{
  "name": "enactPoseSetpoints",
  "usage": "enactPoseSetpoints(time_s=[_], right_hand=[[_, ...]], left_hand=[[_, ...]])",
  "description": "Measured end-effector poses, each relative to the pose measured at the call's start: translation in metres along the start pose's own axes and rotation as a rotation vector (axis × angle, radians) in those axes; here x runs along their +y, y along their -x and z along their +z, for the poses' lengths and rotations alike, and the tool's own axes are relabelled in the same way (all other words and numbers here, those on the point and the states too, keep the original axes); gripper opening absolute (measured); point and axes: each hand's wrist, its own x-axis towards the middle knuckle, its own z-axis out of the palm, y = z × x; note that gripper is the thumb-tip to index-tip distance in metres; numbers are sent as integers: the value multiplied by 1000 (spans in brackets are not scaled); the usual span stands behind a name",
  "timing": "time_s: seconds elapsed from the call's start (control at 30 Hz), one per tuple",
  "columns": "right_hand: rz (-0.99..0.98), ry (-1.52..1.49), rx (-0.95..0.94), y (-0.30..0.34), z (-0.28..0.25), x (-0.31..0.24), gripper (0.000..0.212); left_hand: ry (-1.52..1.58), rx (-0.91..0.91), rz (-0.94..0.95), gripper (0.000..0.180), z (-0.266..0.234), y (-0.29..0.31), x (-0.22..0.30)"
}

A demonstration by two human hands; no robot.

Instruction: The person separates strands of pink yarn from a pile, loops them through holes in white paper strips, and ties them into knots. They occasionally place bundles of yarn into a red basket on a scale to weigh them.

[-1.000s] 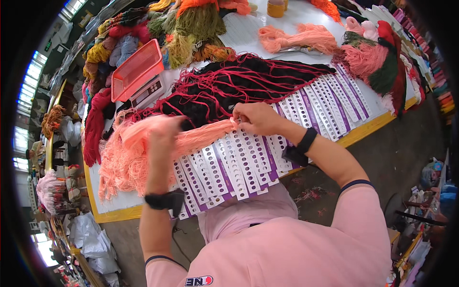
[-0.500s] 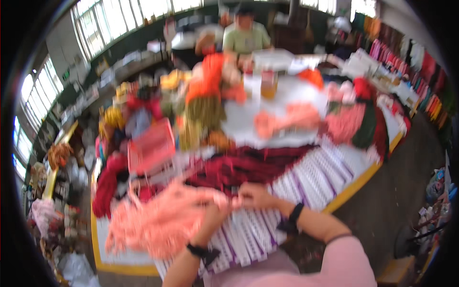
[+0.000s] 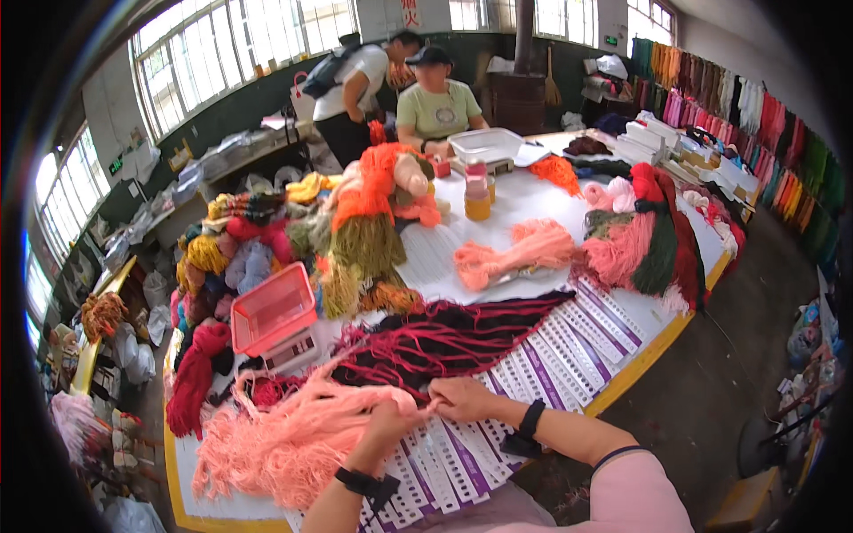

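A thick bundle of peach yarn (image 3: 275, 435) lies loose over the near left of the table. Its gathered end runs to the right into my hands. My left hand (image 3: 388, 426) is closed round this end, back of the hand up. Close beside it, my right hand (image 3: 462, 400) pinches the tip of the same bundle with curled fingers. Beneath and right of my hands, white and purple cards with rows of holes (image 3: 542, 364) lie side by side along the near edge. Dark red and black yarn (image 3: 444, 333) stretches just beyond my hands.
A pink-red plastic basket (image 3: 274, 311) sits on a scale to the left. Piled coloured skeins (image 3: 369, 240) rise behind it. Another peach skein (image 3: 515, 253) lies mid-table, with green and pink skeins (image 3: 635, 240) at right. Two people (image 3: 435, 107) are at the far side.
The view has tilted up and steadied from a blur. Both hands keep hold of the peach yarn, close together. A person in white now shows more fully, leaning beside the person in green.
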Motion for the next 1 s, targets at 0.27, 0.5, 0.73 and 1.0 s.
enactPoseSetpoints(time_s=[0.27,0.5,0.73,1.0], right_hand=[[-23,152,-5,-25,-22,-7,29],[39,125,-114,-13,-10,-5,32],[21,176,36,-19,-6,-22,12],[309,-795,-240,-63,32,-107,15]], left_hand=[[1067,-49,-317,15,-157,42,-59],[970,1075,-111,25,-291,91,-60],[1130,101,-241,39,-119,49,13],[1456,-100,-162,48,-65,40,-11]])
